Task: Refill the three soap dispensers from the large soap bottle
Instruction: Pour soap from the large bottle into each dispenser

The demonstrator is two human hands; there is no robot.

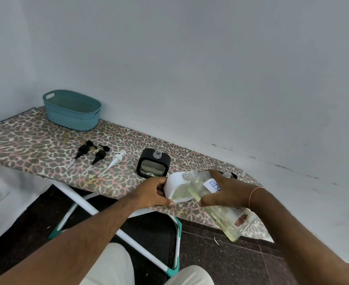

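My right hand (227, 192) grips the large clear soap bottle (223, 210), tipped so its mouth meets the open neck of the white dispenser (176, 187). Yellowish liquid shows in both. My left hand (155, 192) holds the white dispenser by its left side at the board's near edge. A black-framed dispenser (153, 163) stands open-necked just behind. A third dispenser (228, 175) is mostly hidden behind my right hand. Two black pumps (81, 154) (98, 158) and a white pump (114, 163) lie to the left on the board.
The leopard-print ironing board (35, 145) runs along a grey wall. A teal basket (71, 110) stands at its far left end. Two small black caps (91, 144) (104, 148) lie behind the pumps. The board's white and teal legs (175, 239) stand on dark floor below.
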